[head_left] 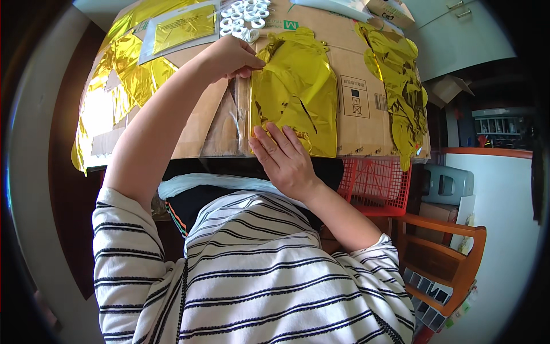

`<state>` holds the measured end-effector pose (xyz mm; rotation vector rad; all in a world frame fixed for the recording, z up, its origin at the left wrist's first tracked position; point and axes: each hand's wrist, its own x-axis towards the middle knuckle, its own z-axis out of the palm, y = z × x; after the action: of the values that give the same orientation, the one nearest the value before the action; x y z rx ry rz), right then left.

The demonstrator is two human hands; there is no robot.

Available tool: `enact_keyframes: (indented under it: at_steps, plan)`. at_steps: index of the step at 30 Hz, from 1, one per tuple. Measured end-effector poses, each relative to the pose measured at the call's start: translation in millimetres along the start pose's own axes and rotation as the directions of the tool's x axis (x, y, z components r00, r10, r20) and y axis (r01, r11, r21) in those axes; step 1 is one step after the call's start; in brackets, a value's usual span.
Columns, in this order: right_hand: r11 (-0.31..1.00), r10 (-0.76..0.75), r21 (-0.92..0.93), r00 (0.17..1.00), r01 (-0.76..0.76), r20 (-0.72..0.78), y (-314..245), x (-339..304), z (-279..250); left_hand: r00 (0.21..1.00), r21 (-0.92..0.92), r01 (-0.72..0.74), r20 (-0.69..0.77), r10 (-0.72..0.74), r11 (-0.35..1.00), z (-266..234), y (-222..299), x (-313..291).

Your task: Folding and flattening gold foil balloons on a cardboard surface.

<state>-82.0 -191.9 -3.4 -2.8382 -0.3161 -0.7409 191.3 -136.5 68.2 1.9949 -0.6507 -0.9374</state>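
A flat, uninflated gold foil balloon [309, 86] lies on the cardboard in front of me, its lower end near the front edge. My left hand [236, 57] reaches to its upper left edge, thumb and fingers pinched together on the foil. Across the balloon's lower left part, my right hand [289, 166] rests with its fingers stretched out flat, holding nothing. Creases run through the foil between the two hands. Just beyond my left hand sits a cluster of small white rings [245, 14], seemingly little rolls.
Another gold foil balloon [395, 74] droops over the cardboard's [356, 132] right front edge. More gold foil [129, 74] spreads at the left, below a clear packet [182, 26] with gold foil inside. Under the edge are a red plastic basket [375, 183] and a wooden chair [441, 229].
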Motion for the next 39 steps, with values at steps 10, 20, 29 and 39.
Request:
enact_keyframes:
  at_steps: [10, 20, 29, 39]
  plan:
    - [1.0, 0.006, 0.015, 1.0, -0.006, -0.004, 0, 0, 0, 0.987, -0.161, 0.061, 0.154, -0.036, 0.985, -5, -8, 19]
    - [1.0, 0.013, 0.025, 1.0, -0.013, 0.008, 1, 0, 0, 0.993, -0.081, -0.086, 0.073, 0.092, 0.993, -1, -3, 19]
    - [0.998, -0.026, 0.061, 0.999, 0.023, 0.04, 3, -3, 4, 0.891, 0.268, -0.343, -0.209, 0.402, 0.9, 4, -16, 22]
    - [0.997, -0.017, 0.079, 1.0, 0.015, 0.026, 5, -7, 7, 0.288, 0.479, -0.867, 0.262, 0.921, 0.135, 51, -21, -55]
